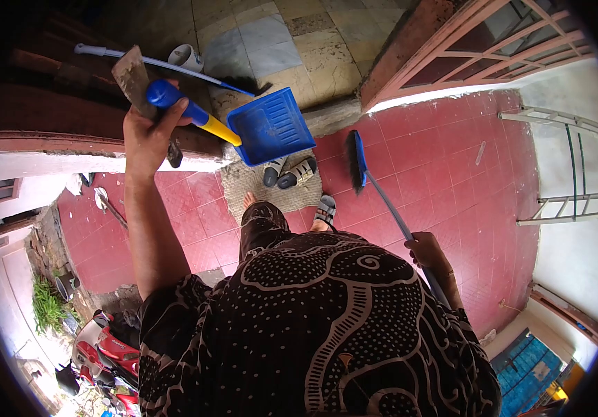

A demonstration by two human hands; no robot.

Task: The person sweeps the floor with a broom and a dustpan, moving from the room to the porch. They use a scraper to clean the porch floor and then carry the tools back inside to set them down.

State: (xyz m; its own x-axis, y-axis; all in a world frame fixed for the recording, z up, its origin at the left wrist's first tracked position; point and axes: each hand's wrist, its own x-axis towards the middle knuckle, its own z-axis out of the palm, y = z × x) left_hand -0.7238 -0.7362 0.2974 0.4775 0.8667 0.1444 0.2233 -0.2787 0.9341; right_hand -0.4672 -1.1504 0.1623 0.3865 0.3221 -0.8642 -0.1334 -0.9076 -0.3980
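My left hand [147, 135] is closed round the blue and yellow handle [202, 119] of a blue dustpan [271, 126], held out ahead of me above the mat. A worn piece of wood [132, 78] shows right behind the fingers of this hand. On the other side, my right hand [429, 251] grips the grey stick of a broom [391, 203]. Its blue head with dark bristles [356, 163] points forward, over the red tiles.
Beside my feet, a pair of sandals [291, 172] rests on a woven mat [241, 187]. A white-handled tool [167, 66] and a white pot [185, 57] are near the doorway. A ladder [566, 208] stands along the right wall; a red motorcycle [108, 351] is behind left.
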